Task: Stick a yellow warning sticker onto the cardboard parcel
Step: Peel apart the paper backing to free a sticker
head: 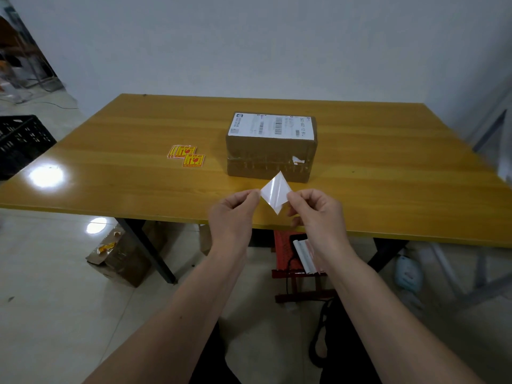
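A brown cardboard parcel with a white shipping label on top stands in the middle of the wooden table. To its left lies a small pile of yellow warning stickers. Just in front of the parcel, above the table's near edge, both hands hold one sticker with its white back towards me, turned like a diamond. My left hand pinches its left corner and my right hand pinches its right corner. The sticker's printed face is hidden.
A black plastic crate stands on the floor at the left. Under the table are a torn cardboard box and a red stool with white things on it. A wall runs behind the table.
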